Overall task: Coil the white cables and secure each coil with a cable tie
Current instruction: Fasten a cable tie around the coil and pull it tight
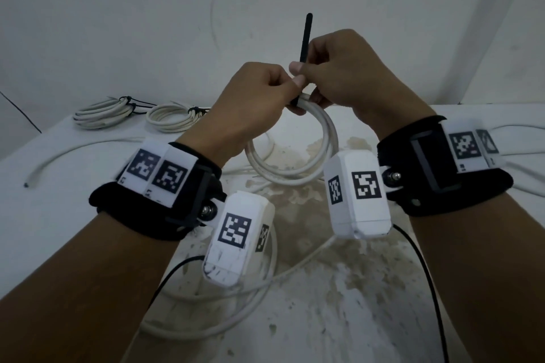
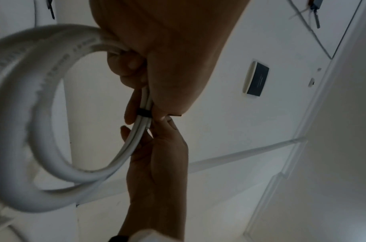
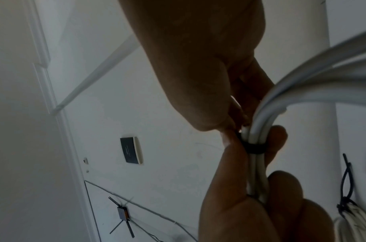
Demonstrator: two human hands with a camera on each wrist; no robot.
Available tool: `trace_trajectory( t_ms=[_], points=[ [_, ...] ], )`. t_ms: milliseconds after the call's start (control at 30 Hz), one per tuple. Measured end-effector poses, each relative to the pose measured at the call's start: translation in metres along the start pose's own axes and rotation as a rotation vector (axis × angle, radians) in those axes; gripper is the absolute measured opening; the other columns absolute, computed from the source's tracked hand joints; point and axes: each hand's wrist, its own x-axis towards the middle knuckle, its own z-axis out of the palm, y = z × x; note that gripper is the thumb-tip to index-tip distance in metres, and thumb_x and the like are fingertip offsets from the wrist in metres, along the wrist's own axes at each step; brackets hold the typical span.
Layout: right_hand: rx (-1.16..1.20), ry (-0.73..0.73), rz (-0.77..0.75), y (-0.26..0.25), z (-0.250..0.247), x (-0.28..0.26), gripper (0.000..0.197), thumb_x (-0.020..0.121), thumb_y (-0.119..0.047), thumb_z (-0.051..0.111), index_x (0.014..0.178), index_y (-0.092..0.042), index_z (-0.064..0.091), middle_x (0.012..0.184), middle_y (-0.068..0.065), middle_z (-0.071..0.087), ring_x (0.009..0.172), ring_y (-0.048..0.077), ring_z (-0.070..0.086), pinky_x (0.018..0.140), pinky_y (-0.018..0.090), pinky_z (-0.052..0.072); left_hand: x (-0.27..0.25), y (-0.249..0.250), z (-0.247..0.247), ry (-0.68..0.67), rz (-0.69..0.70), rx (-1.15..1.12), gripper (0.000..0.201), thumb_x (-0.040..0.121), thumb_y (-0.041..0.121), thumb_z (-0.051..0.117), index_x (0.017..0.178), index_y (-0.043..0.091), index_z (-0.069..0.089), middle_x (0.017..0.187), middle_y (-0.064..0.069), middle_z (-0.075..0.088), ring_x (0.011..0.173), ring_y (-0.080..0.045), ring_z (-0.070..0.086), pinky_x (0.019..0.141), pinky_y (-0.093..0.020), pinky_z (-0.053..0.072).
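At centre frame, my left hand [image 1: 259,94] and right hand [image 1: 339,74] pinch a smooth round white cable coil [image 1: 295,156], its stiff black cable tie [image 1: 305,38] pointing up. My wrist views alone show the tie banding the strands tightly. Two tied coils [image 1: 103,112] lie upper left on the stained table [image 1: 354,289].

A stained white table [image 1: 339,289] fills the lower frame; plain white walls [image 1: 118,9] rise behind, dimly lit.

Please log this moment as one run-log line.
step: tying coil | left hand: holds white cable coil | right hand: pinches black cable tie | tied coils: two
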Motion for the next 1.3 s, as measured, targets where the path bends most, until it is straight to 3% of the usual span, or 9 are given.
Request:
trace_trajectory(
  t_ms=[133,267,433,600,700,767,900,1100,1300],
  points=[
    [-0.136,0.049,-0.026,0.004,0.006,0.003,0.032,0.091,-0.020,0.065,0.063,-0.009,0.052,0.058,0.000,0.058,0.053,0.017,0.061,0.059,0.033,0.056,0.000,-0.003,-0.003,-0.061,-0.051,-0.079,0.031,0.102,0.029,0.053,0.083,0.010,0.068,0.082,-0.005,0.076,0.037,-0.003,0.033,0.040,-0.015,0.026],
    [-0.133,0.024,-0.003,0.005,0.005,0.002,0.027,0.091,-0.019,0.064,0.069,-0.005,0.057,0.061,0.001,0.059,0.050,0.014,0.057,0.054,0.031,0.056,0.000,-0.005,-0.001,-0.081,-0.057,-0.068,0.032,0.101,0.028,0.055,0.089,0.005,0.073,0.081,-0.003,0.077,0.048,-0.013,0.024,0.041,-0.022,0.021],
    [-0.197,0.070,-0.061,0.005,0.007,0.005,0.029,0.090,-0.021,0.063,0.069,-0.001,0.060,0.073,0.012,0.068,0.069,0.024,0.065,0.071,0.041,0.057,0.001,-0.006,0.004,-0.056,-0.095,-0.074,0.032,0.101,0.031,0.055,0.087,0.009,0.074,0.079,-0.002,0.076,0.044,-0.009,0.025,0.042,-0.022,0.021],
    [-0.292,0.052,-0.102,0.004,0.011,0.008,0.027,0.091,-0.023,0.062,0.070,-0.006,0.063,0.069,0.001,0.064,0.068,0.019,0.063,0.068,0.032,0.052,0.002,-0.011,0.008,-0.022,-0.159,-0.081,0.031,0.099,0.030,0.057,0.082,0.011,0.074,0.075,-0.001,0.076,0.046,-0.011,0.024,0.044,-0.024,0.019],
    [-0.278,0.080,-0.075,0.009,0.008,0.009,0.035,0.091,-0.023,0.063,0.058,-0.016,0.053,0.062,-0.004,0.058,0.060,0.012,0.056,0.065,0.027,0.047,0.001,-0.012,0.010,-0.015,-0.047,-0.013,0.032,0.100,0.032,0.056,0.085,0.012,0.076,0.077,0.001,0.076,0.042,-0.007,0.031,0.042,-0.019,0.027],
    [-0.213,0.087,-0.033,0.014,0.008,0.009,0.036,0.090,-0.021,0.065,0.056,-0.015,0.053,0.058,-0.004,0.055,0.056,0.010,0.052,0.062,0.024,0.043,0.001,-0.012,0.012,-0.009,0.011,0.037,0.032,0.099,0.033,0.056,0.085,0.015,0.078,0.076,0.003,0.076,0.046,-0.007,0.041,0.051,-0.022,0.034],
    [-0.236,0.075,0.007,0.028,0.018,0.008,0.032,0.089,-0.023,0.066,0.061,-0.012,0.057,0.059,-0.005,0.055,0.058,0.010,0.051,0.059,0.022,0.038,0.001,-0.020,0.017,-0.036,0.000,0.136,0.031,0.097,0.034,0.057,0.079,0.020,0.078,0.080,-0.005,0.075,0.072,-0.027,0.063,0.065,-0.040,0.050],
    [-0.274,0.087,0.009,0.029,0.019,0.011,0.036,0.090,-0.024,0.066,0.058,-0.017,0.054,0.059,-0.008,0.053,0.056,0.005,0.049,0.056,0.018,0.035,0.003,-0.022,0.015,-0.055,-0.003,0.116,0.032,0.098,0.031,0.055,0.080,0.020,0.078,0.081,0.004,0.076,0.084,-0.016,0.065,0.069,-0.033,0.046],
    [-0.278,0.141,0.038,0.031,0.024,0.009,0.031,0.088,-0.026,0.068,0.060,-0.018,0.057,0.063,-0.007,0.055,0.070,0.014,0.057,0.067,0.023,0.039,0.004,-0.026,0.019,-0.030,0.001,0.138,0.034,0.097,0.032,0.056,0.074,0.019,0.077,0.070,0.003,0.073,0.047,-0.002,0.044,0.059,-0.027,0.041]
  ],
)
